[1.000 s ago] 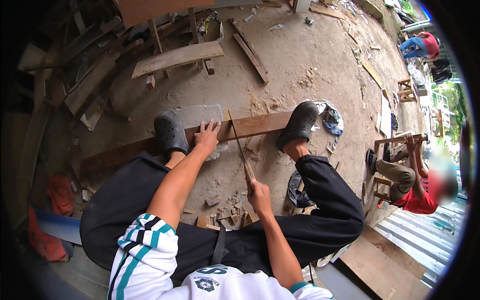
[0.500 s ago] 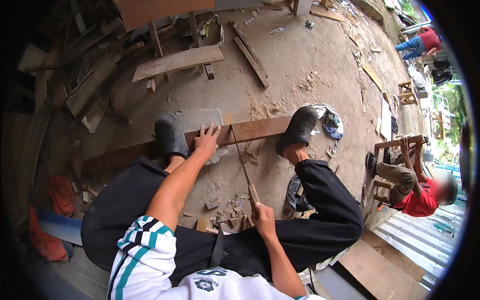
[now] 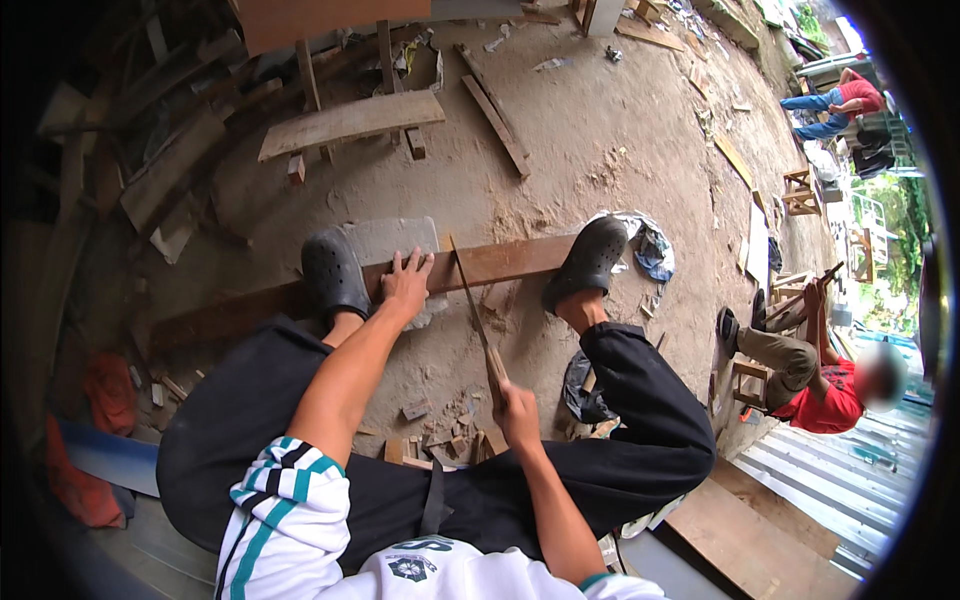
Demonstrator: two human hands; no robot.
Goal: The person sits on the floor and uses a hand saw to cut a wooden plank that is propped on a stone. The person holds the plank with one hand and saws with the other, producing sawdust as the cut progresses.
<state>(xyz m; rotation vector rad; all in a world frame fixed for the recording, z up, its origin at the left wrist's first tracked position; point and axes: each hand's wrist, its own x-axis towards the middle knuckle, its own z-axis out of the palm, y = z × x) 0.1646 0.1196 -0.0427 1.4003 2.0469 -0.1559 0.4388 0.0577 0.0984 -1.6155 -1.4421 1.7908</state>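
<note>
A long brown wooden plank [image 3: 508, 261] lies across the ground in front of me, propped in part on a pale grey block [image 3: 392, 235]. My left hand [image 3: 407, 286] rests on the plank with its fingers spread. A handsaw [image 3: 472, 298] crosses the plank just right of that hand, its blade at a cut in the wood. Its wooden handle is gripped by my right hand [image 3: 519, 413]. My dark clogs [image 3: 333, 272] press on the plank on either side of the cut.
A small wooden bench [image 3: 352, 124] stands ahead to the left, near piled scrap wood [image 3: 170, 170]. Loose strips [image 3: 495, 125] lie beyond the plank. Offcuts [image 3: 440, 430] litter the ground between my legs. At the right a person in red [image 3: 825, 400] sits handling wood; another stands farther off.
My right hand and the saw have moved forward, so more blade reaches past the plank. My left hand stays on the plank. The seated person has shifted the wood in their hands.
</note>
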